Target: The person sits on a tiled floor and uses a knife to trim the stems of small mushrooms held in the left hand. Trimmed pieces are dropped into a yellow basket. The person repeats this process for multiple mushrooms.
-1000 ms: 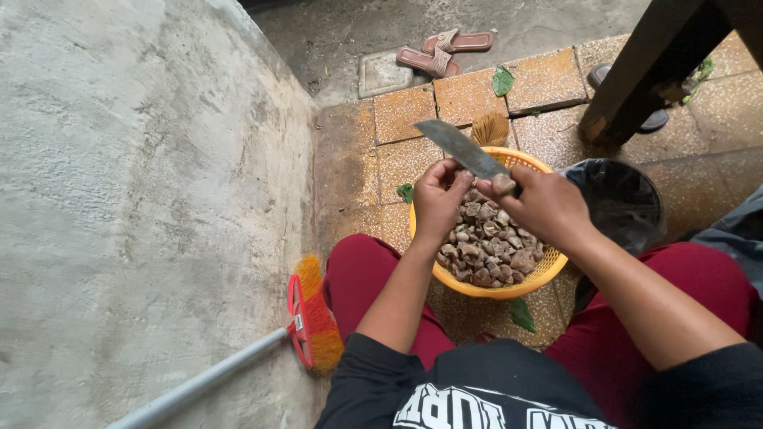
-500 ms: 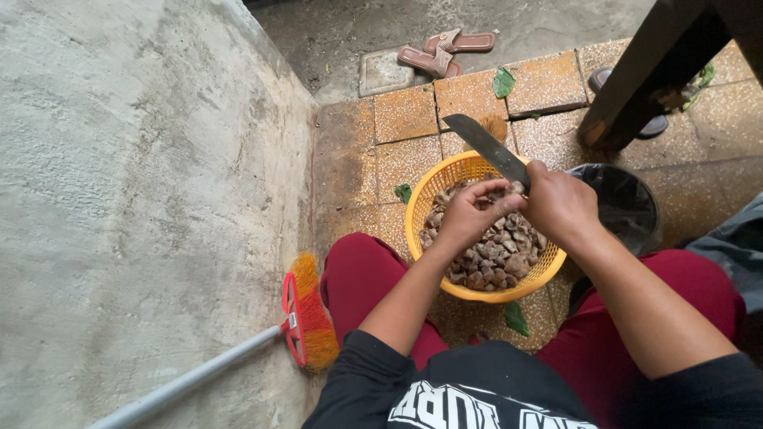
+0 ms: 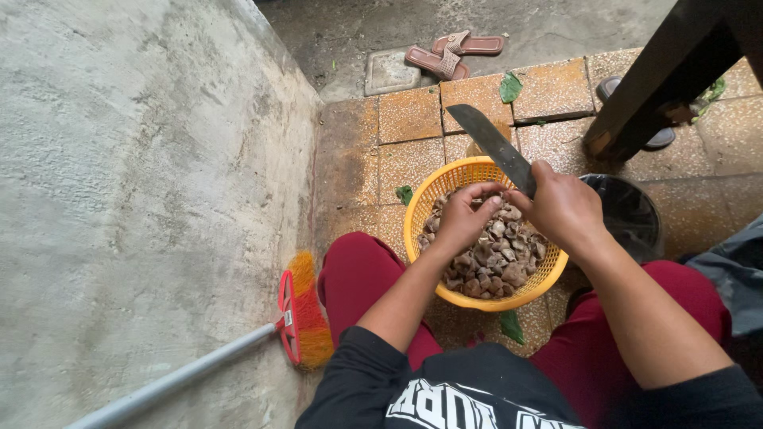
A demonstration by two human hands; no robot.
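A yellow plastic basket sits on the tiled floor between my knees, filled with several small brown and grey pieces. My right hand grips the handle of a long dark knife, whose blade points up and to the left over the basket's far rim. My left hand is curled over the basket, fingertips pinched close to the base of the blade; whether it holds a piece is hidden by the fingers.
A rough concrete wall fills the left. An orange broom lies against it by my left knee. A black bucket stands right of the basket, a dark wooden post behind it. Brown sandals lie beyond the tiles.
My left hand moved down from the blade to over the basket's contents. The knife shifted slightly right and its blade tilted more upright. The view moved a little closer.
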